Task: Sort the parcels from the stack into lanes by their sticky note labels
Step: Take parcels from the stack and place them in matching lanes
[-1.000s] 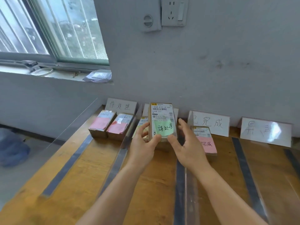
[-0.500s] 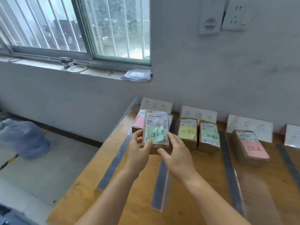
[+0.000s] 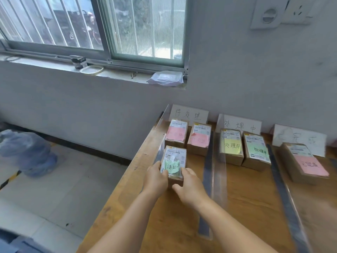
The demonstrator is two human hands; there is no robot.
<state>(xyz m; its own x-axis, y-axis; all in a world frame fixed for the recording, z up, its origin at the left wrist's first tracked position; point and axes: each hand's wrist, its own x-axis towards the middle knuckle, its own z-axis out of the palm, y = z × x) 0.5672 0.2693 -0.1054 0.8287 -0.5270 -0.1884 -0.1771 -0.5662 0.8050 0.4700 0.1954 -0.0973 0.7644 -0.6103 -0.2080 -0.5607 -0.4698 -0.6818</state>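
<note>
- Leftmost lane, under the 待处理 sign (image 3: 189, 114): 2 parcels w/ pink notes (image 3: 176, 132) (image 3: 198, 138) are set side by side at the back; a 3rd, the parcel w/ green note (image 3: 174, 162), is placed just in front of the left one.
- Middle lane, under the 处理中 sign (image 3: 238, 124): 2 parcels are held, one w/ yellow note (image 3: 231, 146), one w/ pale green note (image 3: 257, 150), side by side.
- Next lane to the right, under a blurred sign (image 3: 299, 138): 1 parcel w/ pink note (image 3: 306, 163), turned at a slight angle.
- Lanes are divided by dark tape strips (image 3: 207, 181) & clear upright panels on the wooden table (image 3: 246, 207).
- Green-note parcel: long axis is run front-to-back, toward the wall; label side is faced up, barcode end away from the person, note at the near end.
- Left hand (image 3: 156, 178) is wrapped on the parcel's near-left side, thumb laid on top by the note.
- Right hand (image 3: 190, 187) is curled round the near-right corner, fingers pressed to its side.
- Whether the parcel's base is fully down on the table can't be told.
</note>
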